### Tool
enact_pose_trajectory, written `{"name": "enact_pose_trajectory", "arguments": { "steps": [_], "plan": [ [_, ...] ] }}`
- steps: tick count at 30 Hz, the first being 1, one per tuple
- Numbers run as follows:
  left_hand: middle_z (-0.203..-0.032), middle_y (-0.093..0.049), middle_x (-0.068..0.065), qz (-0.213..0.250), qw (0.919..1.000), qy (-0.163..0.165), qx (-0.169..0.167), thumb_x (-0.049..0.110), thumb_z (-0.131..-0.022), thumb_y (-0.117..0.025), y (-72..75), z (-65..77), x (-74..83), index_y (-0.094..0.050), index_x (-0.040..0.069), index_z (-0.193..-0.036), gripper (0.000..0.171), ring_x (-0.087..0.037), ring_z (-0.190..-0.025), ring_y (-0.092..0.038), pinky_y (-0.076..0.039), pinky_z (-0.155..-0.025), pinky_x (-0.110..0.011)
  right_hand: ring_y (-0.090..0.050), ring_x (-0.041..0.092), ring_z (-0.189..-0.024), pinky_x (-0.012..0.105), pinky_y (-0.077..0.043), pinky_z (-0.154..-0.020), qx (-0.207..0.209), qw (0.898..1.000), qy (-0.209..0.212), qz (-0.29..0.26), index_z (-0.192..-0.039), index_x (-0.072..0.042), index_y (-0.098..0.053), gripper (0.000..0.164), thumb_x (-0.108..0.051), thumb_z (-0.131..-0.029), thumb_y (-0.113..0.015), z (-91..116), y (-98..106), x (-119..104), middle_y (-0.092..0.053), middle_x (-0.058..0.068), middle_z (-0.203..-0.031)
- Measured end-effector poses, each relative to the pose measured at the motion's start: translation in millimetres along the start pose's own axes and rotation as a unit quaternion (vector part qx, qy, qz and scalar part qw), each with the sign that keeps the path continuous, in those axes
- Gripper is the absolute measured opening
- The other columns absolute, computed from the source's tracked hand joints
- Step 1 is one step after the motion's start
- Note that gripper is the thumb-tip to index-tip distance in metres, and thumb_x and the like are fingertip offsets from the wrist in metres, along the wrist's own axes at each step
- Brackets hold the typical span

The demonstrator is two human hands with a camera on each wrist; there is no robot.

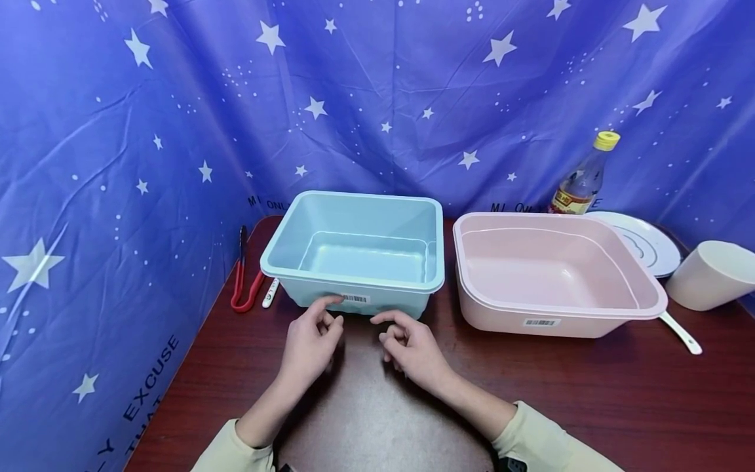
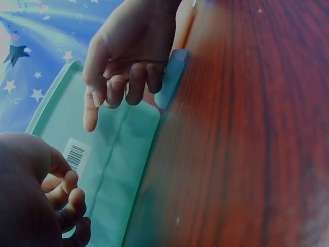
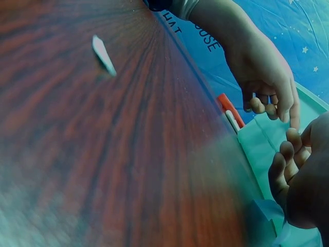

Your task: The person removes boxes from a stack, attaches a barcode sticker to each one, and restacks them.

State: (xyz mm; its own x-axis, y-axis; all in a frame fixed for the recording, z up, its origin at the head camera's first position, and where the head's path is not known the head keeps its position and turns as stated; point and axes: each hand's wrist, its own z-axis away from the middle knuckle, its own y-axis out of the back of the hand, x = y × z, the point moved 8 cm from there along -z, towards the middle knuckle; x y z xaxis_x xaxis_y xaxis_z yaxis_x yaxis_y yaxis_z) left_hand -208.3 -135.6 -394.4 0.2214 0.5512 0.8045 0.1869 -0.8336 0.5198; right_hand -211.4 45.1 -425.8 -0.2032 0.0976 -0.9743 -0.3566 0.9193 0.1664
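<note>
A light blue plastic basin [image 1: 354,288] stands in front of both hands, a barcode label on its front wall. My left hand [image 1: 312,342] is at that wall; its index finger reaches the label's left end, though whether it touches cannot be told. To the right, my right hand [image 1: 415,347] points its index finger at the basin's lower front edge. On each hand the other fingers curl loosely and hold nothing. The left wrist view shows the right hand [image 2: 134,51] above and the left hand [image 2: 36,190] below, both beside the basin wall [image 2: 110,170].
A pink basin [image 1: 560,318] stands right of the blue one. Around it are a yellow-capped bottle [image 1: 575,183], white plate [image 1: 655,246], cream cup [image 1: 708,275] and white handle [image 1: 681,333]. Red-handled tongs [image 1: 240,295] and another white handle [image 1: 271,294] lie left.
</note>
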Motion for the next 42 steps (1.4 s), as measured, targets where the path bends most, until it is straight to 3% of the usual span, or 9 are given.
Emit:
{"name": "enact_pose_trajectory", "arguments": {
  "steps": [7, 13, 16, 20, 26, 32, 38, 42],
  "plan": [
    [-0.064, -0.059, 0.010, -0.003, 0.9997, 0.008, 0.021, 0.005, -0.092, -0.066, 2.2, -0.6, 2.8, -0.069, 0.012, -0.117, 0.027, -0.010, -0.051, -0.049, -0.043, -0.055, -0.028, -0.047, 0.012, -0.045, 0.029, -0.042, -0.037, 0.014, 1.000, 0.012, 0.007, -0.122, -0.001, -0.063, 0.023, 0.000, -0.100, -0.056, 3.0, 6.1, -5.7, -0.056, 0.006, -0.061],
    [-0.064, -0.059, 0.008, 0.003, 0.9990, -0.003, 0.045, 0.003, -0.090, -0.067, 5.2, -2.7, 7.5, -0.071, 0.011, -0.109, 0.021, -0.010, -0.051, -0.047, -0.042, -0.054, -0.026, -0.049, 0.014, -0.047, 0.028, -0.046, -0.046, 0.042, 0.998, 0.055, 0.007, -0.112, -0.007, -0.068, 0.014, -0.007, -0.102, -0.058, 6.4, 18.9, -26.2, -0.056, 0.004, -0.060],
    [-0.065, -0.060, 0.007, 0.015, 0.9989, -0.015, 0.041, 0.002, -0.090, -0.066, 3.7, -3.3, 10.9, -0.071, 0.010, -0.107, 0.020, -0.009, -0.052, -0.048, -0.042, -0.055, -0.026, -0.050, 0.020, -0.048, 0.030, -0.047, -0.046, 0.052, 0.995, 0.088, 0.002, -0.107, -0.004, -0.069, 0.012, -0.007, -0.103, -0.058, 8.9, 27.1, -40.7, -0.056, 0.004, -0.062],
    [-0.066, -0.060, 0.009, 0.036, 0.9984, -0.038, 0.022, 0.002, -0.091, -0.067, -2.5, -2.1, 18.6, -0.071, 0.010, -0.108, 0.019, -0.009, -0.054, -0.049, -0.043, -0.057, -0.025, -0.051, 0.024, -0.049, 0.032, -0.047, -0.045, 0.056, 0.989, 0.133, -0.002, -0.104, 0.003, -0.067, 0.013, -0.005, -0.103, -0.057, 13.8, 39.0, -58.3, -0.056, 0.005, -0.063],
    [-0.072, -0.059, 0.008, 0.073, 0.9939, -0.080, -0.020, 0.003, -0.093, -0.068, -16.0, -0.8, 36.5, -0.071, 0.009, -0.109, 0.018, -0.010, -0.059, -0.049, -0.042, -0.056, -0.025, -0.052, 0.020, -0.051, 0.032, -0.047, -0.046, 0.069, 0.982, 0.177, -0.002, -0.104, 0.002, -0.067, 0.013, 0.001, -0.101, -0.054, 23.2, 59.9, -77.9, -0.057, 0.007, -0.065],
    [-0.078, -0.060, 0.005, 0.098, 0.9881, -0.103, -0.059, 0.003, -0.092, -0.070, -33.6, -2.3, 55.3, -0.071, 0.008, -0.109, 0.018, -0.013, -0.066, -0.054, -0.047, -0.060, -0.026, -0.052, 0.024, -0.053, 0.036, -0.048, -0.046, 0.081, 0.982, 0.169, 0.020, -0.107, -0.002, -0.067, 0.013, 0.000, -0.102, -0.055, 27.8, 79.1, -87.7, -0.058, 0.008, -0.068],
    [-0.087, -0.064, 0.004, 0.111, 0.9828, -0.108, -0.101, 0.005, -0.093, -0.070, -55.5, -0.2, 80.6, -0.070, 0.008, -0.112, 0.020, -0.013, -0.078, -0.060, -0.052, -0.066, -0.028, -0.052, 0.024, -0.051, 0.030, -0.045, -0.042, 0.092, 0.984, 0.148, 0.039, -0.108, -0.002, -0.067, 0.013, -0.002, -0.101, -0.056, 29.8, 104.4, -103.0, -0.060, 0.010, -0.071],
    [-0.094, -0.066, 0.001, 0.128, 0.9779, -0.114, -0.119, 0.005, -0.092, -0.070, -68.8, 1.7, 99.5, -0.069, 0.009, -0.117, 0.025, -0.013, -0.087, -0.063, -0.055, -0.071, -0.031, -0.054, 0.021, -0.052, 0.028, -0.046, -0.046, 0.105, 0.980, 0.164, 0.051, -0.108, 0.002, -0.067, 0.014, 0.001, -0.100, -0.056, 32.0, 124.9, -120.4, -0.060, 0.012, -0.072]
  ]
}}
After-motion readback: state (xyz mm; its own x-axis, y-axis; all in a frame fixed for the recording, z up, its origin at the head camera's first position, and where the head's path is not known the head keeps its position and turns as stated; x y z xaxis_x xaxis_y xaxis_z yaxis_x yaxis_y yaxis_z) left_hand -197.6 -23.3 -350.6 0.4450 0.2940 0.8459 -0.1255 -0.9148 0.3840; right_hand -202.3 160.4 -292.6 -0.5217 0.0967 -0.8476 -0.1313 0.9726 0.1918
